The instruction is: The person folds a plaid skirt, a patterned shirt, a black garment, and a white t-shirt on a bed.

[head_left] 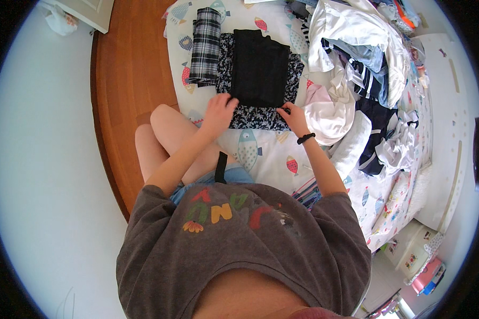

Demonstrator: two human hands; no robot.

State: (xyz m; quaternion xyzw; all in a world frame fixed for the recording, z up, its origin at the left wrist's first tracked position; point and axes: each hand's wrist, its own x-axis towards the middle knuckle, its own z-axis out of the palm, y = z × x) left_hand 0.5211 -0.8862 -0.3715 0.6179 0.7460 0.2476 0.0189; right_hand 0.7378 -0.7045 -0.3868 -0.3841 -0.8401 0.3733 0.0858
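A black folded garment (260, 67) lies flat on top of a folded black-and-white floral cloth (263, 118) on the bed. My left hand (220, 112) is at the near left corner of the black garment; its fingers are blurred, and whether they grip the fabric is unclear. At the near right corner, my right hand (294, 119) pinches the black garment's edge between thumb and fingers. A black scrunchie (306, 138) circles my right wrist. Left of the black garment lies a folded plaid garment (205, 46), partly over the floral cloth.
A heap of loose clothes, with a white shirt (355, 24) on top, spreads along the right. Clothes hangers (306, 194) lie by my right elbow. The fish-print bedsheet (271, 159) ends at the left above the wood floor (131, 67). A white headboard (443, 131) stands far right.
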